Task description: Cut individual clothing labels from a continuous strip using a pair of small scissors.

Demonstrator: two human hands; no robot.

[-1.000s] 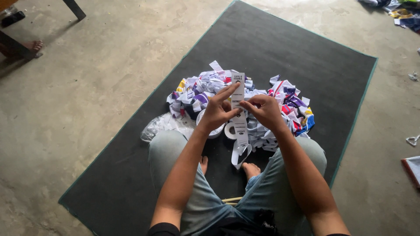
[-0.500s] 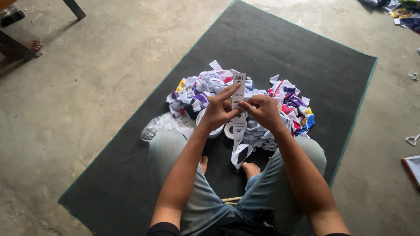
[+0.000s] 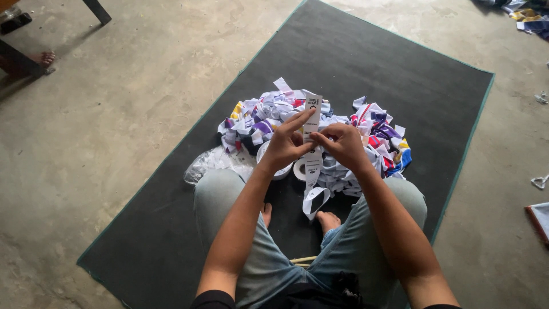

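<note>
Both hands meet above the crossed legs: the left hand [image 3: 284, 144] and right hand [image 3: 341, 144] pinch 1 long white paper tag [image 3: 312, 121], held upright. Just beyond lies a heap of white, purple and yellow labels [image 3: 269, 114] on the dark mat [image 3: 400, 63].

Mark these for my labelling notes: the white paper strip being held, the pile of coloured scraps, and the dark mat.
white paper strip [image 3: 313, 109], head view, upper end.
pile of coloured scraps [image 3: 383, 134], head view, right side.
dark mat [image 3: 372, 63], head view, bare far part.
</note>
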